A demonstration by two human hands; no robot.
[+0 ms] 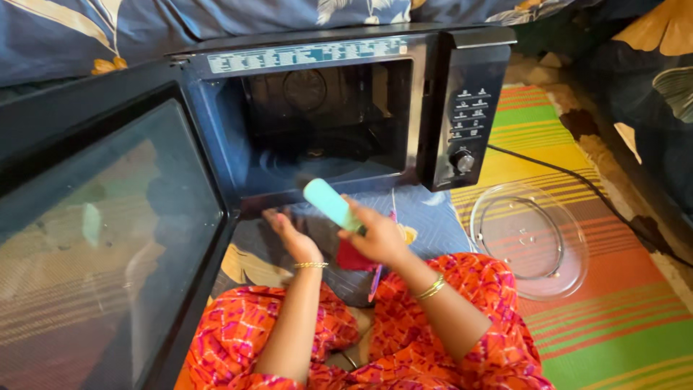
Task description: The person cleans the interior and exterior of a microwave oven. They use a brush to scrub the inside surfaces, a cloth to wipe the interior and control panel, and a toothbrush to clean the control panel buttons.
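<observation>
A black microwave oven stands on the floor with its door swung wide open to the left. My right hand grips a light green bottle, tilted up toward the oven's cavity, and a red cloth shows under that hand. My left hand is held open, palm up, just below the oven's front edge, beside the bottle. Both wrists wear gold bangles.
A round glass turntable plate lies on the striped mat to the right. A black power cable runs across the mat from the oven. Blue patterned fabric lies behind the oven. My knees in orange cloth fill the lower middle.
</observation>
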